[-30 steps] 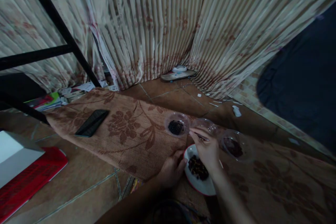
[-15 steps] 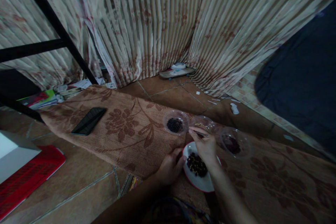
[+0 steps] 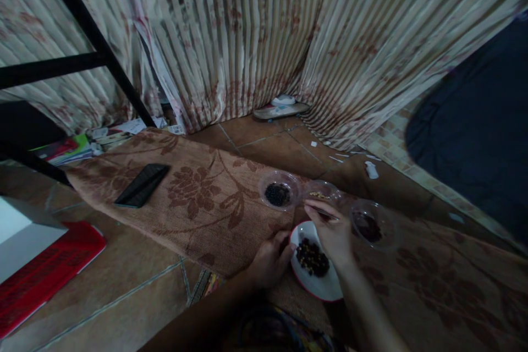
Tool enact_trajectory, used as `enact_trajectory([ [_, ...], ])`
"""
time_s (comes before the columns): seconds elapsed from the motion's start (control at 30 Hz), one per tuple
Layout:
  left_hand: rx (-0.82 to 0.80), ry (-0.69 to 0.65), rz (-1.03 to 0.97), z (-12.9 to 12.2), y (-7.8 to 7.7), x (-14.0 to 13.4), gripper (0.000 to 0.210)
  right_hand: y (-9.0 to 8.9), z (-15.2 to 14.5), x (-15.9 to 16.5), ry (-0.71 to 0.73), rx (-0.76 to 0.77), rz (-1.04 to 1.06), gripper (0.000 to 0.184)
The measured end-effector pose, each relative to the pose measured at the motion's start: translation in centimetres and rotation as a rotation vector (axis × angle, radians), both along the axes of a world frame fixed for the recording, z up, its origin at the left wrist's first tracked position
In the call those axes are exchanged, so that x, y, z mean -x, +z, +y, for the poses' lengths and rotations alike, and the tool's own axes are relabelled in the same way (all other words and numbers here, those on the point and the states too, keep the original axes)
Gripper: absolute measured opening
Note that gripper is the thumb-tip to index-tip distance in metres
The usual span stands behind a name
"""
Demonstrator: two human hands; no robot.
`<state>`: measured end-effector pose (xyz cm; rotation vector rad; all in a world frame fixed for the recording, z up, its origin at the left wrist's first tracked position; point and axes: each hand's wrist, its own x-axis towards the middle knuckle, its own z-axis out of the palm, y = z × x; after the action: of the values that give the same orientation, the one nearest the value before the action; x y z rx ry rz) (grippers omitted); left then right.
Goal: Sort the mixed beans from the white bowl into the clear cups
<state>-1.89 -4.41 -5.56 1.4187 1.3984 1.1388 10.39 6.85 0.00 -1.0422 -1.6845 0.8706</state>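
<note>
My left hand (image 3: 270, 261) grips the left rim of a white bowl (image 3: 317, 289) with a red edge. In the bowl lies a mix of dark and pale beans (image 3: 312, 257). Above its far right side, my right hand (image 3: 332, 231) is closed in a pinch on a thin tool (image 3: 324, 211), perhaps tweezers; its tip is too small to make out. The fingertips are near a clear plastic cup (image 3: 336, 191) with pale beans. To its left is a clear cup (image 3: 295, 181) of black beans, and to its right one (image 3: 388, 225) of dark red beans.
A black phone (image 3: 142, 186) lies on the brown flowered cloth (image 3: 247, 225) at the left. Beyond the cloth are a skateboard (image 3: 282, 111), paper scraps (image 3: 371, 170) and striped curtains (image 3: 264, 33). A white and red box (image 3: 53, 264) stands on the floor at left.
The whole view has shifted slightly. My right hand has drawn back a little from between the left and middle cups, toward the near side of the middle cup. My left hand stays on the bowl.
</note>
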Motion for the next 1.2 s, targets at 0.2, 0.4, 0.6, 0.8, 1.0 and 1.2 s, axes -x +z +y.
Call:
enact_trajectory([
  [0.2, 0.021, 0.007, -0.027, 0.0, 0.2, 0.0, 0.034, 0.9, -2.7, -4.4, -0.080, 0.041, -0.107, 0.018],
  [0.4, 0.048, -0.002, -0.034, 0.1, 0.4, 0.0, 0.033, -1.4, -5.9, -8.5, -0.177, 0.197, -0.138, 0.020],
  [0.6, 0.083, 0.018, -0.024, 0.2, 0.4, 0.0, 0.035, -2.9, -6.9, -9.3, -0.171, 0.140, -0.151, 0.019],
  [0.8, 0.080, 0.022, -0.019, 0.1, 0.5, 0.0, 0.034, -2.8, -7.1, -10.0, -0.199, 0.114, -0.209, 0.017],
  [1.0, 0.075, 0.038, -0.015, 0.2, 0.6, -0.1, 0.034, -2.1, -7.8, -9.3, -0.147, 0.134, -0.183, 0.016],
  [1.2, 0.092, 0.022, -0.003, 0.2, 0.6, 0.0, 0.035, -3.0, -7.5, -10.4, -0.219, 0.161, -0.219, 0.022],
])
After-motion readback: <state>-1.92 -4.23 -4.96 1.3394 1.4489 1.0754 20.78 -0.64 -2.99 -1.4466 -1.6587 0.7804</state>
